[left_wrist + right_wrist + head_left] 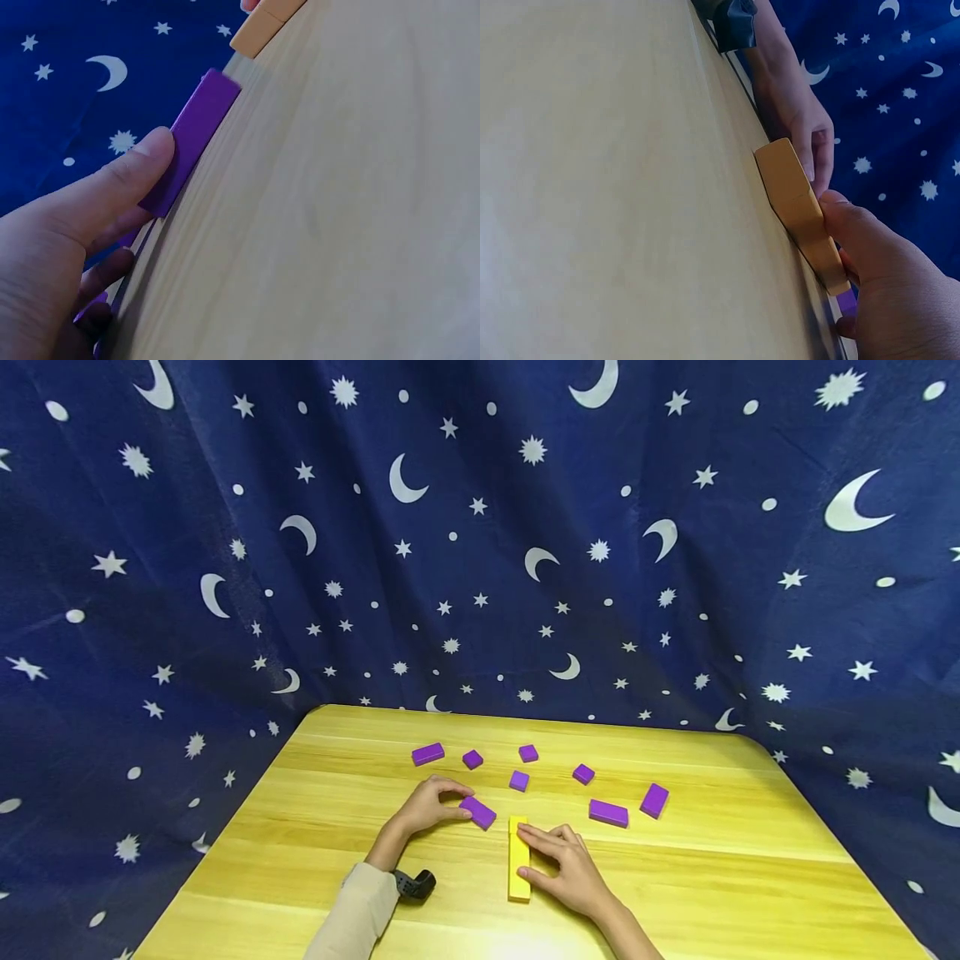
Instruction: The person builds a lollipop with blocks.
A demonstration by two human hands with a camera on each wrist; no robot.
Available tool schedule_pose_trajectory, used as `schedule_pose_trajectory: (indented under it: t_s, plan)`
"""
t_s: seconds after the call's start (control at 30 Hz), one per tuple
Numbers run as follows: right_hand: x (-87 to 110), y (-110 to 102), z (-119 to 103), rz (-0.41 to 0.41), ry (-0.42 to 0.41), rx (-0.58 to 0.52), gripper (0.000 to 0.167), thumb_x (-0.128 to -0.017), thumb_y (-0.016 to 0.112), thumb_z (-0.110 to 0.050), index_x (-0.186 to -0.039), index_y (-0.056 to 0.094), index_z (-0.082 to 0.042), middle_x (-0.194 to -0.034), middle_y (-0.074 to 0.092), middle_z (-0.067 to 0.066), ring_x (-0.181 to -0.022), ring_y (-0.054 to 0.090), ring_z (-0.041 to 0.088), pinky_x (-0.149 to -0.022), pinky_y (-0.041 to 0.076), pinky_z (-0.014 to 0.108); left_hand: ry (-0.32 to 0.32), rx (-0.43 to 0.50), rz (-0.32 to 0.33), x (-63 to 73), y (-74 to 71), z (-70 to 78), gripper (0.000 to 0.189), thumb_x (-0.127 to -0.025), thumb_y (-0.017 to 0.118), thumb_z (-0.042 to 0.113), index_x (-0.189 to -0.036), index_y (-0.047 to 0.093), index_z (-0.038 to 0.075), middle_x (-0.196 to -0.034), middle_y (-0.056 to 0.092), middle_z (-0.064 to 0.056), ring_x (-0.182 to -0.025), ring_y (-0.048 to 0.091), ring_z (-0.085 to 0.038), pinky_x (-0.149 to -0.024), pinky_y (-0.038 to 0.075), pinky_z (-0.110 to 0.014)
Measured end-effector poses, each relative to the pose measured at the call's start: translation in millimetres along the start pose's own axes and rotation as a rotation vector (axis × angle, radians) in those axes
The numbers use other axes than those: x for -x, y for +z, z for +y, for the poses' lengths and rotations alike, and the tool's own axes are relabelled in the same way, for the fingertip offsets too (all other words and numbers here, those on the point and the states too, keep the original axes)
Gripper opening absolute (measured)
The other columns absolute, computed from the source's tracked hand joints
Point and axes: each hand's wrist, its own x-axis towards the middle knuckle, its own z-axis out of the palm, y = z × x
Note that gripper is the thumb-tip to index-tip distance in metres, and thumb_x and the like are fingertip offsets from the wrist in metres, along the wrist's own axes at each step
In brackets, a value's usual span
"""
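Note:
My left hand [429, 807] pinches one end of a purple rectangular block [480, 813] between thumb and fingers. In the left wrist view the thumb presses on the face of that purple block [196, 135]. To its right, a long yellow block [518, 868] lies pointing away from me, with a seam near its far end where a short yellow piece [514, 828] meets it. My right hand [566, 870] holds the yellow block, thumb at its right side and a fingertip near the seam. In the right wrist view the other fingers are mostly hidden.
Several purple blocks lie beyond the hands, among them a long one [428, 754] at the back left, a small one [519, 781] in the middle and long ones [608, 813] at the right. A dark curtain [480, 568] rises behind the wooden table [712, 877].

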Motion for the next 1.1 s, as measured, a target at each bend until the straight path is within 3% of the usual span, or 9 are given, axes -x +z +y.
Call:
schedule_pose_trajectory:
  t_s: [0.13, 0.37, 0.47, 0.7, 0.93, 1.1]
  plan:
    - [1.8, 0, 0, 0.01, -0.012, 0.006, 0.051, -0.078, 0.071, -0.039, -0.122, 0.062, -0.015, -0.128, 0.055, -0.007, -0.085, 0.038, 0.002, -0.07, 0.03, 0.027, 0.0, -0.035, 0.053, 0.5, 3.1, -0.5, 0.038, -0.069, 0.075, 0.048, -0.099, 0.071, 0.024, -0.097, 0.064, 0.014, -0.096, 0.053, -0.011, -0.088, 0.039, -0.036]
    - [3.0, 0, 2, 0.0, 0.004, 0.006, 0.052, -0.079, 0.07, -0.042, -0.123, 0.062, -0.016, -0.129, 0.054, -0.009, -0.085, 0.039, 0.001, -0.071, 0.03, 0.027, -0.03, 0.009, -0.007, 2.9, -2.1, 0.5, 0.036, -0.073, 0.077, 0.036, -0.105, 0.07, 0.022, -0.103, 0.065, 0.011, -0.105, 0.053, -0.015, -0.097, 0.033, -0.041]
    - [2.7, 0, 2, -0.003, 0.009, 0.0, 0.052, -0.079, 0.07, -0.042, -0.123, 0.062, -0.017, -0.129, 0.054, -0.01, -0.086, 0.038, 0.001, -0.071, 0.03, 0.027, -0.051, 0.002, 0.024, 1.8, -0.1, 2.6, 0.033, -0.074, 0.077, 0.033, -0.104, 0.071, 0.021, -0.102, 0.065, 0.01, -0.103, 0.053, -0.016, -0.093, 0.036, -0.04]
    - [2.7, 0, 3, -0.01, 0.014, -0.003, 0.052, -0.079, 0.07, -0.042, -0.124, 0.061, -0.017, -0.13, 0.052, -0.011, -0.087, 0.038, 0.0, -0.071, 0.03, 0.027, 0.002, -0.069, 0.148, -7.3, 24.3, 13.8, 0.03, -0.072, 0.079, 0.033, -0.097, 0.071, 0.019, -0.097, 0.066, 0.008, -0.093, 0.055, -0.015, -0.089, 0.037, -0.04]
    - [1.6, -1, 2, -0.016, 0.011, -0.005, 0.052, -0.079, 0.069, -0.042, -0.124, 0.061, -0.017, -0.13, 0.053, -0.009, -0.086, 0.038, 0.0, -0.071, 0.031, 0.028, 0.002, -0.117, 0.186, -16.8, 46.8, 32.2, 0.029, -0.073, 0.078, 0.031, -0.097, 0.072, 0.016, -0.094, 0.067, 0.006, -0.089, 0.053, -0.014, -0.081, 0.04, -0.033]
    - [0.7, -1, 1, -0.026, 0.014, -0.008, 0.053, -0.079, 0.069, -0.042, -0.125, 0.06, -0.017, -0.131, 0.052, -0.009, -0.087, 0.038, 0.0, -0.073, 0.032, 0.029, 0.024, -0.122, 0.165, -20.3, 53.1, 34.0, 0.031, -0.073, 0.077, 0.035, -0.099, 0.072, 0.018, -0.096, 0.067, 0.008, -0.089, 0.053, -0.011, -0.084, 0.039, -0.033]
